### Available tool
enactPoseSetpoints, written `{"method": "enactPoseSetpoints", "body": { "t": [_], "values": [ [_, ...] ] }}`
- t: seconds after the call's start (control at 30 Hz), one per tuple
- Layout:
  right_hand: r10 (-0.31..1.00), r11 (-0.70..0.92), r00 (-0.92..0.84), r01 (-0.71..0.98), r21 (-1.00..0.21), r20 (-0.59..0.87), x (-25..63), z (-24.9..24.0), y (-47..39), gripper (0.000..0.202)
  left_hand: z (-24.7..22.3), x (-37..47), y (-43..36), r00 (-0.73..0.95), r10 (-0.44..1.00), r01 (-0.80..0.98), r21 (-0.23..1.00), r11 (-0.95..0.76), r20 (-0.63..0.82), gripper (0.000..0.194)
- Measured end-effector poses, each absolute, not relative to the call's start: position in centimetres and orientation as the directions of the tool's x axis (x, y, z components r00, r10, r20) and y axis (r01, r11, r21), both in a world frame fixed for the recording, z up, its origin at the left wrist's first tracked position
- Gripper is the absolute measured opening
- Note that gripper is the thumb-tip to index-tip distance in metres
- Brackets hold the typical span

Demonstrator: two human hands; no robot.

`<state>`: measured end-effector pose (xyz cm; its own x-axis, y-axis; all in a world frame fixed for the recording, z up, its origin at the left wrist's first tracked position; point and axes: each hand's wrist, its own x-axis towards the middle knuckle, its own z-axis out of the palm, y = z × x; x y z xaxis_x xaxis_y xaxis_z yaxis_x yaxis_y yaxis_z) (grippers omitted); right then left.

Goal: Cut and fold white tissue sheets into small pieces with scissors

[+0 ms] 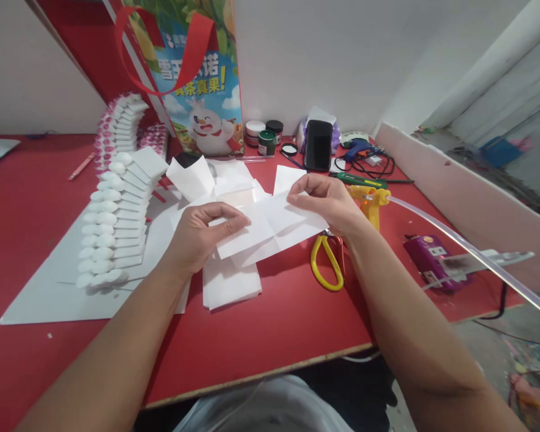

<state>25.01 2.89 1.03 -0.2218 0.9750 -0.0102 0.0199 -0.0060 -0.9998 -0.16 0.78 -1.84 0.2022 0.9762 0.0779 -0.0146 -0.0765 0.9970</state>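
Observation:
A creased sheet of white paper (270,225) is stretched between my two hands above the red table. My left hand (211,231) pinches its left end between thumb and fingers. At the upper right end, my right hand (321,201) holds the same paper in a closed grip. Beneath and behind it lie more folded white papers (231,282), partly hidden by the sheet. Yellow-handled scissors (327,267) rest just below my right hand, their blades mostly covered.
On the left, a curved row of white spoon-shaped pieces (103,234) stands on a white board (58,294). A yellow glue gun (373,204) and purple box (436,264) are at right. Paint jars (267,143), a phone (318,145) and a bag (202,78) stand behind.

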Motion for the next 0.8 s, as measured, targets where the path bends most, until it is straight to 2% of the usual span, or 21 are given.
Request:
{"method": "enactPoseSetpoints", "body": {
  "t": [0.07, 0.1, 0.2, 0.23, 0.37, 0.57, 0.8],
  "values": [
    [0.974, 0.001, -0.227, -0.001, -1.0, 0.001, 24.8, 0.9, 2.9, 0.035, -2.0, 0.0, 0.8, 0.18, 0.978, 0.04, 0.993, -0.109, 0.1, 0.014],
    [0.972, 0.003, -0.234, -0.021, -1.0, 0.008, 24.7, 0.9, 3.0, 0.04, -2.0, 0.1, 0.8, 0.173, 0.981, 0.026, 0.995, -0.098, 0.092, 0.019],
    [0.97, -0.012, -0.243, -0.089, -0.996, 0.01, 24.9, 0.5, 3.3, 0.056, -1.8, 0.3, 0.8, 0.142, 0.99, -0.102, 0.994, 0.027, -0.013, 0.056],
    [0.968, -0.028, -0.249, -0.101, -0.995, -0.002, 25.0, 0.4, 3.4, 0.055, -1.8, 0.4, 0.8, 0.138, 0.989, -0.142, 0.987, 0.078, -0.058, 0.061],
    [0.958, -0.067, -0.286, -0.107, -0.992, -0.034, 25.3, 0.1, 3.4, 0.035, -2.0, 0.4, 0.8, 0.134, 0.979, -0.254, 0.95, 0.181, -0.151, 0.041],
    [0.943, -0.098, -0.33, -0.121, -0.988, -0.053, 24.7, 0.9, 2.9, 0.043, -2.0, 0.9, 0.9, 0.102, 0.994, -0.347, 0.935, 0.081, -0.048, 0.03],
    [0.948, -0.074, -0.316, -0.092, -0.993, -0.042, 25.2, 1.3, 2.9, 0.042, -1.7, 0.6, 0.8, 0.129, 0.992, -0.252, 0.967, 0.039, -0.006, 0.026]
  ]
}}
